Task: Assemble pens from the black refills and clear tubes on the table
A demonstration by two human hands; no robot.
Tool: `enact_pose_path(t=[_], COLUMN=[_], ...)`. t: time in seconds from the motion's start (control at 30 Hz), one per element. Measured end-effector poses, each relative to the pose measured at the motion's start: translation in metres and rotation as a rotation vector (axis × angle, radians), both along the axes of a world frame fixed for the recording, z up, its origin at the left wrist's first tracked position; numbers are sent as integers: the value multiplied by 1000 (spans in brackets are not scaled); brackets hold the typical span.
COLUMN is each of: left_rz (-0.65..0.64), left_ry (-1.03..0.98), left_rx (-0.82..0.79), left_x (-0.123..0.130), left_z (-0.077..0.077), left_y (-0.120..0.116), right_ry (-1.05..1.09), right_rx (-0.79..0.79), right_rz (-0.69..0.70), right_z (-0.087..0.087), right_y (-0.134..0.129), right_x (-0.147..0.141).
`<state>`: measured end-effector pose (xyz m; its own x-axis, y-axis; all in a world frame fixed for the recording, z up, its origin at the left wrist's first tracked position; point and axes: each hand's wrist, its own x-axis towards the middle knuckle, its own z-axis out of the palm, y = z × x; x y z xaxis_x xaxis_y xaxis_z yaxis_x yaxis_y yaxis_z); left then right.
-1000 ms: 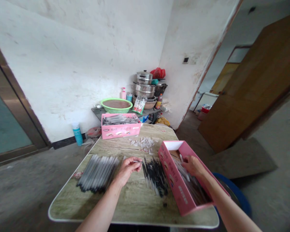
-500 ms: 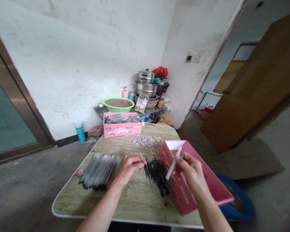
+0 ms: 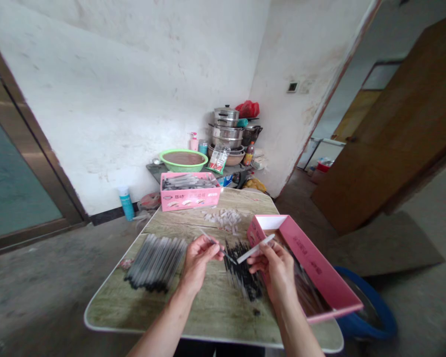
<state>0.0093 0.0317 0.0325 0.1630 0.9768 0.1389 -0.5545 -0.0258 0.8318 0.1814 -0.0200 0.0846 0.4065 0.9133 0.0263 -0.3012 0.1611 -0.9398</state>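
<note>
Between its fingertips my left hand [image 3: 201,256] pinches a thin dark refill [image 3: 228,257], which slants down to the right. My right hand [image 3: 277,263] grips a whitish translucent tube [image 3: 255,249]; its lower left end is close to the refill's tip. Whether the two touch is hard to tell. Below and between the hands lies a pile of dark thin refills [image 3: 245,277] on the table. A row of grey translucent pens with black ends [image 3: 156,260] lies left of my left hand. The open pink box [image 3: 319,267] beside my right hand holds some thin pieces.
Small white pieces [image 3: 225,219] are scattered mid-table [image 3: 208,317]. A second pink box [image 3: 189,200] full of pens stands at the far edge. Behind it are a green basin [image 3: 184,159] and stacked pots [image 3: 226,133]. A blue round tub [image 3: 382,307] is on the floor at right.
My right hand has moved left and tilted the tube flatter, towards my left hand. The refill in my left hand now points towards the tube's end.
</note>
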Motion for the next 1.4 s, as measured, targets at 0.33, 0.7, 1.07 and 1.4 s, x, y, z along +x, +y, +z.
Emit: enact_pose_path(t=[0.33, 0.7, 1.07, 1.4], left_rz=[212, 300, 260, 159], left_ry=[-53, -33, 115, 637], left_rx=[51, 111, 232, 664], left_x=[1, 0, 2, -7], left_z=[8, 15, 13, 56], left_y=[-16, -21, -24, -35], right_ry=[280, 370, 439, 754], right_rx=[18, 19, -39, -278], right_rz=[-136, -176, -169, 98], right_z=[-22, -24, -26, -43], right_y=[-6, -4, -4, -2], right_x=[-16, -22, -27, -37])
